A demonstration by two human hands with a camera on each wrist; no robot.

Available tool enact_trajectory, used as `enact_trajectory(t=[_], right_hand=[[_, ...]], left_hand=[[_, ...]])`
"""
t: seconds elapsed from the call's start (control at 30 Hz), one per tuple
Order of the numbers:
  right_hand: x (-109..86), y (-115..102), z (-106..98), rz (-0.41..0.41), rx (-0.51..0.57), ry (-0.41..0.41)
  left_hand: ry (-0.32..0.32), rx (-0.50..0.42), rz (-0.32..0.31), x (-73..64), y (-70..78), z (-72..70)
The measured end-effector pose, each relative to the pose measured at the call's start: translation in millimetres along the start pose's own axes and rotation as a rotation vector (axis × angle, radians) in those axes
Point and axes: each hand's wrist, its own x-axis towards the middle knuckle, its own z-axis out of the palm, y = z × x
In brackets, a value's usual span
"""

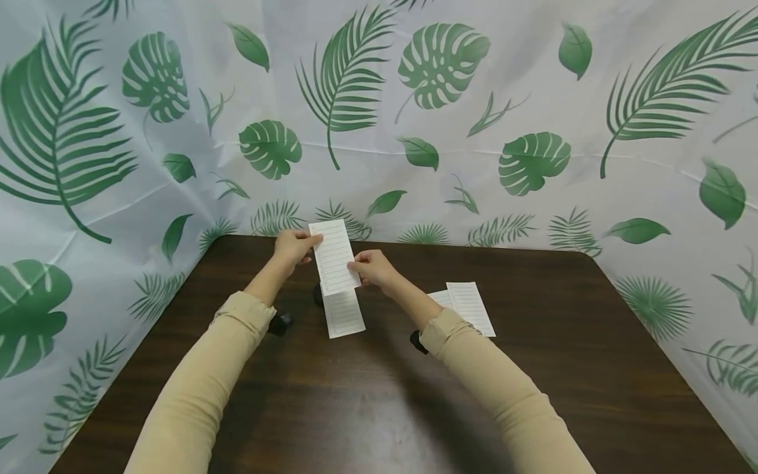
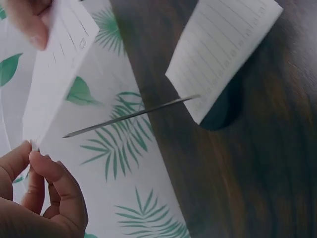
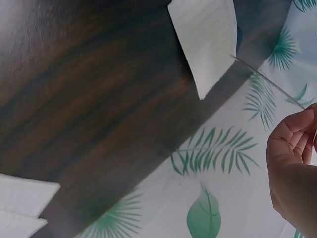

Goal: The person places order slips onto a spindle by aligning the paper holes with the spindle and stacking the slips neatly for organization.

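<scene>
A lined white paper slip (image 1: 333, 255) is held up in the air between both hands. My left hand (image 1: 291, 249) pinches its left edge near the top, thumb in front. Lower down, my right hand (image 1: 376, 268) pinches the right edge. Below the held slip, a thin metal spike (image 2: 131, 116) rises from a dark round base (image 2: 225, 109). Another lined slip (image 1: 345, 316) sits on that base, and the spike comes out near one end of it. In the right wrist view the held slip is mostly out of frame.
Right of the spike, two more lined slips (image 1: 470, 308) overlap on the dark wooden table (image 1: 367, 408), partly behind my right forearm. A leaf-print cloth (image 1: 379, 118) hangs behind and beside the table. Each wrist wears a small black device (image 1: 281, 323).
</scene>
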Motion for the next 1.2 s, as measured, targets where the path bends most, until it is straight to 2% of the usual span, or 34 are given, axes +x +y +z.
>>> enact_trajectory(t=[0.2,0.4,0.57,0.83,1.2], right_hand=[[2.6,5.8,8.7,0.024,0.029,-0.021],[1.4,8.7,7.8,0.035,0.041,0.003],[-0.3,9.7,7.0,0.043,0.033,0.001],[-1.1,14.3,11.1,0.061,0.045,0.003],[-2.6,19.3,11.3,0.056,0.04,0.007]], left_hand=[[0.007,-0.029,-0.02,3.9,-10.2,-2.8],[-0.005,-0.07,-0.006,3.2,-15.8,0.7],[0.015,-0.036,0.011,0.8,-20.3,4.7],[0.081,0.004,0.042,-0.8,-31.0,9.8],[0.131,0.022,0.036,-1.2,-29.7,17.0]])
